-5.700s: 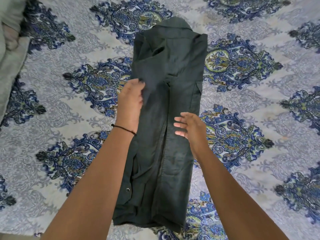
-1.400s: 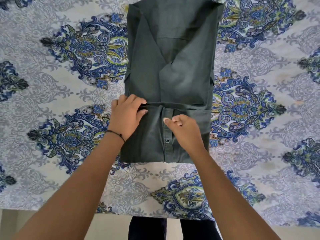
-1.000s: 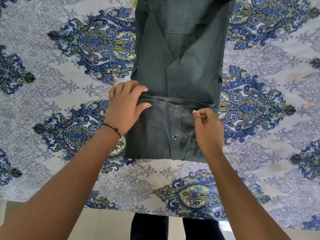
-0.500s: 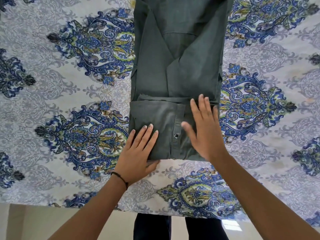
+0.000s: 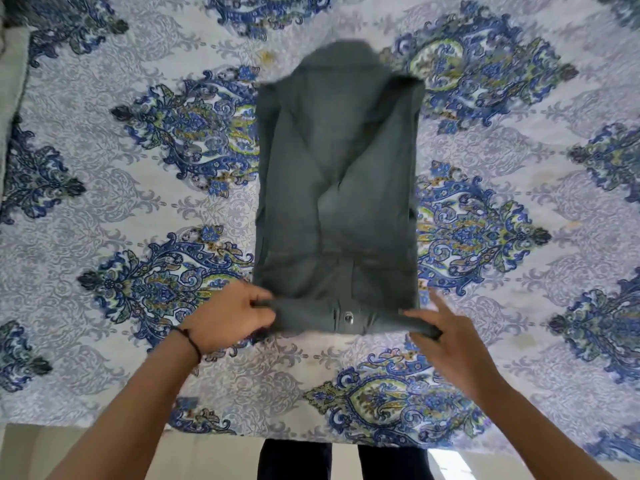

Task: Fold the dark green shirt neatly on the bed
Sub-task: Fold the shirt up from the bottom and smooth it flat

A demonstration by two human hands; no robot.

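The dark green shirt (image 5: 337,188) lies on the patterned bed (image 5: 104,209) as a narrow rectangle, collar at the far end, sleeves folded in across the body. Its near end is doubled over, with a metal snap showing on the placket. My left hand (image 5: 230,315) grips the near left corner of that folded end. My right hand (image 5: 446,336) holds the near right corner, thumb under the cloth and fingers spread above it. The near edge is lifted slightly off the sheet. The frame is a little blurred.
The blue and white paisley sheet spreads wide on both sides of the shirt. The bed's near edge (image 5: 214,433) runs across the bottom, with pale floor and my dark trousers (image 5: 343,459) below it. A grey cloth (image 5: 10,98) lies at the far left.
Half a second ago both hands lay flat, pressing the folded near end. Now they have dropped to its near corners and taken hold, and the view has tilted to show the whole shirt.
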